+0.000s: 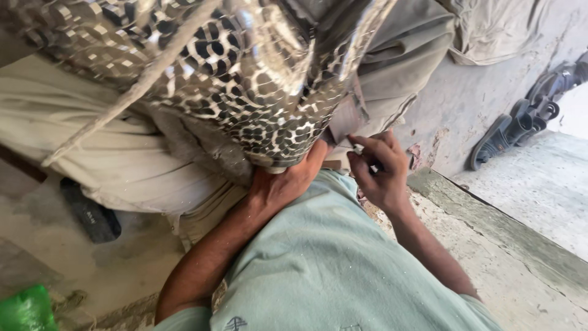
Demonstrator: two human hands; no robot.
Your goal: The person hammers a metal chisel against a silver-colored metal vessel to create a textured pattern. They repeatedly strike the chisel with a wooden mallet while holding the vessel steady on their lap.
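a rough concrete floor (520, 270) runs under the scene, with a raised ledge crossing at the right and dark sandals (520, 125) lying by the far wall. beige cloth (116, 159) is bunched across the left and top, a black block (92, 214) rests on the ground at the left, and something green (24, 309) shows in the bottom left corner.

a large mirror-tiled object (245, 73), covered in small shiny squares and ovals, fills the upper middle and hangs just over the person's lap. a pale rope (122, 92) crosses its face on a slant.

the left hand (288, 181) reaches up from a bent forearm and presses against the lower edge of the tiled object, palm up and fingers tucked beneath it; how tightly they close cannot be told. the right hand (380, 168) is raised just beside that edge, wrist bent, fingers curled inward and pinched on a small white piece (358, 148) held at the fingertips, near the tiles. the person's green shirt (331, 263) fills the bottom centre.
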